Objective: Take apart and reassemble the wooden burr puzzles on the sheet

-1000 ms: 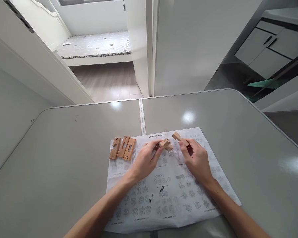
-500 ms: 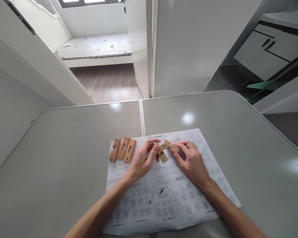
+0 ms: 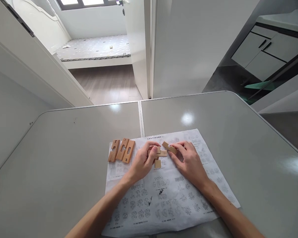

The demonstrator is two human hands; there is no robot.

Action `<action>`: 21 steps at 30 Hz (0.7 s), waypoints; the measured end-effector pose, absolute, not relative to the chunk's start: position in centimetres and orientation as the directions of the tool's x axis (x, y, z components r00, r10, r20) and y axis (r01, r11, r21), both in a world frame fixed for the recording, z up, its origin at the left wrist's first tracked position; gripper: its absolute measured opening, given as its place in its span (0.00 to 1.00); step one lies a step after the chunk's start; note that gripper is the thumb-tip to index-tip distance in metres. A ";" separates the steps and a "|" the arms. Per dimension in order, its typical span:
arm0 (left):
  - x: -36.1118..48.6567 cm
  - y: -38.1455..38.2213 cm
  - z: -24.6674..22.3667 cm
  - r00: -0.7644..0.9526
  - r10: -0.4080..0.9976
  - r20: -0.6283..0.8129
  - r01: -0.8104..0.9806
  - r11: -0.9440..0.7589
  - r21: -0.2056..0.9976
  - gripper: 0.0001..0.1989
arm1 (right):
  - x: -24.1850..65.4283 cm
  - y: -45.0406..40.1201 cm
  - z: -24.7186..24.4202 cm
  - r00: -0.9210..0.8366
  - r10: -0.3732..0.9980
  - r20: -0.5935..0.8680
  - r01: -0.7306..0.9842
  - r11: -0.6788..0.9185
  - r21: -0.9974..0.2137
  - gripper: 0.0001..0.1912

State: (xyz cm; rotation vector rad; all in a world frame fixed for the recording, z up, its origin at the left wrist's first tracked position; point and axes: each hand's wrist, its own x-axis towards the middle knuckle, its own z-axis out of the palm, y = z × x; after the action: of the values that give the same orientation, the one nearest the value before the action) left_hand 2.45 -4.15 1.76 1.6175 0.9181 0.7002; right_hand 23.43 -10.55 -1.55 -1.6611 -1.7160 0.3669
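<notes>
My left hand [image 3: 144, 159] has its thumb and fingers pinched around a cluster of crossed wooden blocks [image 3: 158, 164], while my right hand [image 3: 189, 158] grips one end of a notched wooden block [image 3: 173, 150], thumb and fingertips closed on it, just beside the cluster. If my left pinch slackens, I think the cluster could come apart, since its lower block hangs clear of my thumb; a tilted notch might knock it loose too. The blocks are pale, square-edged, smooth-looking. Beneath lies a creased, printed paper sheet [image 3: 167, 208]; on its far left corner, three flat, slotted wooden plates [image 3: 122, 149], browner and grained; then the glossy grey table [image 3: 64, 165].
</notes>
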 end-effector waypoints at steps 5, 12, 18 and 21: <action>2.3 -4.0 1.7 0.530 0.848 -0.001 0.242 -0.150 0.959 0.22 | 23.0 -11.0 -0.5 0.117 0.925 0.362 0.702 0.181 -0.689 0.15; 2.3 -4.1 1.9 0.573 0.820 0.003 0.214 -0.153 0.965 0.21 | 22.2 -11.6 0.5 -0.071 0.886 0.458 0.606 0.403 -0.686 0.13; 2.2 -4.1 2.0 0.609 0.793 0.004 0.237 -0.187 0.953 0.19 | 21.7 -11.4 -0.1 -0.133 0.885 0.447 0.616 0.427 -0.662 0.07; 2.1 -4.0 2.2 0.651 0.759 -0.015 0.193 -0.147 0.970 0.20 | 21.7 -11.3 0.0 -0.115 0.888 0.446 0.613 0.417 -0.671 0.05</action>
State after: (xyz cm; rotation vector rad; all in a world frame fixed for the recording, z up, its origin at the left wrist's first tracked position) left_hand 2.06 -3.98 2.24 1.6821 0.7852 0.5933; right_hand 21.70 -11.31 -0.04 -1.2896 -1.8255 0.4088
